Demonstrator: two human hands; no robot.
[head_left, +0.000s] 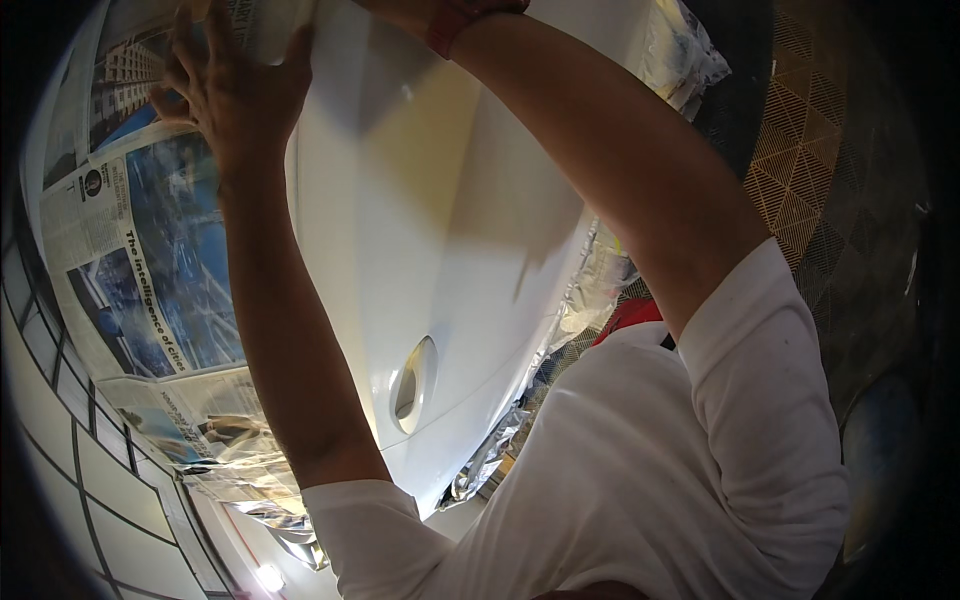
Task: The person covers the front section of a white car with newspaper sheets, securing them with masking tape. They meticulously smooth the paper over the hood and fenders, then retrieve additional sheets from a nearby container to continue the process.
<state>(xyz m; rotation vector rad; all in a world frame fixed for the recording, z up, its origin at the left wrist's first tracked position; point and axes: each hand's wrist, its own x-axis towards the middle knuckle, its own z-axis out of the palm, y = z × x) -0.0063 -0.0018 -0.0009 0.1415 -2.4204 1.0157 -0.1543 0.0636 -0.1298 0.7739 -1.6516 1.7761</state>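
My left hand (235, 85) reaches up to the far left with its fingers spread, against newspaper sheets (180, 240) that cover the upper side of a white car body (420, 260). No object shows between those fingers. At the top edge, only the back part of my right hand (392, 10) is in the picture, near the car's upper panel. Its fingers are cut off by the frame, so what it touches is hidden. A red band (462, 22) circles the right wrist. Below the hands, the car's side has an oval door-handle recess (412, 385).
Crinkled clear plastic sheeting (590, 280) runs along the car's lower edge, with more bunched sheeting (685, 60) at the top right. Patterned floor tiles (800, 140), tan and dark, lie to the right. A panelled wall (100, 480) and a bright lamp (270, 577) are at lower left.
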